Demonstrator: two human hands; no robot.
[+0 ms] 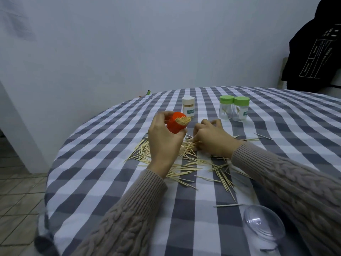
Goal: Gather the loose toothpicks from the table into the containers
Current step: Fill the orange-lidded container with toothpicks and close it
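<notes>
Your left hand [162, 139] grips the tilted orange container [176, 122], already bristling with toothpicks. Your right hand [212, 137] is curled into the loose toothpicks [186, 163] scattered on the surface [110, 163], apparently pinching some. Next, lift that bunch and align it with the opening.

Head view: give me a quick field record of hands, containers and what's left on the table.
left hand: holds orange container, tilted, open, packed with toothpicks
right hand: down on loose toothpicks, fingers curled
white-lidded container: upright, closed
green-lidded jars: two, side by side, nearly empty
clear lid: near edge, right
remaining: many toothpicks scattered on checked tablecloth
</notes>
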